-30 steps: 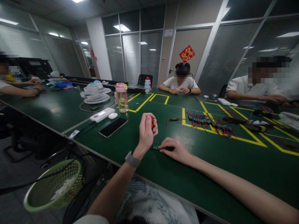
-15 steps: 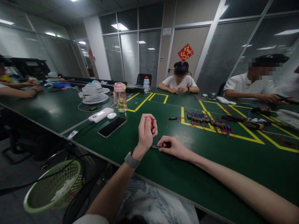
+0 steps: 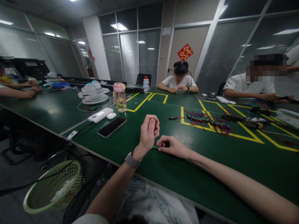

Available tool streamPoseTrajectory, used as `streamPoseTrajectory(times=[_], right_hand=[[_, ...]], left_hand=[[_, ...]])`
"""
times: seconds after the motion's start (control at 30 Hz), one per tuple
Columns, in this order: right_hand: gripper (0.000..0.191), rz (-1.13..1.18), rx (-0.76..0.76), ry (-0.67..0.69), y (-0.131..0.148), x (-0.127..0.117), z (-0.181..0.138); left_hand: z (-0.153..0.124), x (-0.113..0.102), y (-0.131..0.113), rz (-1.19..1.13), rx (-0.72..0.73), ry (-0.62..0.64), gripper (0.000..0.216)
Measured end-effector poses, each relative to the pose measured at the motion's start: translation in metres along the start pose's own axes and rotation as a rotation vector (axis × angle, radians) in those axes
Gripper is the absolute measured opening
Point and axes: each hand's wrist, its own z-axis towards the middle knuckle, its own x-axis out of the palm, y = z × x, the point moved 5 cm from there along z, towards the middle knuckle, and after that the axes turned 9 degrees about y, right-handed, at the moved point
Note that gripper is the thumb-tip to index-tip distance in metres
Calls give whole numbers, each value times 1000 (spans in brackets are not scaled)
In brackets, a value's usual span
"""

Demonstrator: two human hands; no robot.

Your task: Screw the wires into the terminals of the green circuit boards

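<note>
My left hand [image 3: 149, 132], with a watch on its wrist, is closed around an orange-and-black handle [image 3: 155, 123] that looks like a screwdriver's. Most of it is hidden by my fingers, and its tip cannot be made out. Just below, a small green circuit board [image 3: 155, 147] lies on the table, partly covered by my hands. The thumb and fingers of my right hand [image 3: 171, 147] pinch the board's right end, where dark wires show beneath the hand.
A phone [image 3: 112, 127], a white power bank [image 3: 101, 115] and a pink-lidded bottle [image 3: 120, 98] stand left on the green table. Wired circuit boards [image 3: 198, 117] are heaped at right inside yellow tape. A green basket [image 3: 30, 205] sits below; co-workers sit around the table.
My left hand has turned slightly and shifted a little to the right, so less of the orange handle shows. My right hand stays on the circuit board.
</note>
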Motion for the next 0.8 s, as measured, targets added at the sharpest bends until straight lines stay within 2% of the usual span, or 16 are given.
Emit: streamPoseTrajectory(times=[0.23, 0.47, 0.6, 0.67, 0.8], right_hand=[[11, -127, -115, -128, 4, 4, -5], [11, -267, -116, -115, 10, 3, -4], [15, -347, -163, -115, 10, 4, -6], [16, -353, -179, -132, 7, 3, -5], [15, -349, -167, -193, 0, -3, 2]], left_hand=[[6, 4, -3, 87, -59, 113, 28], [24, -11, -5, 215, -104, 145, 25], [28, -16, -10, 402, -43, 124, 18], [31, -14, -13, 468, -37, 184, 21], [41, -8, -16, 364, -116, 367, 27]])
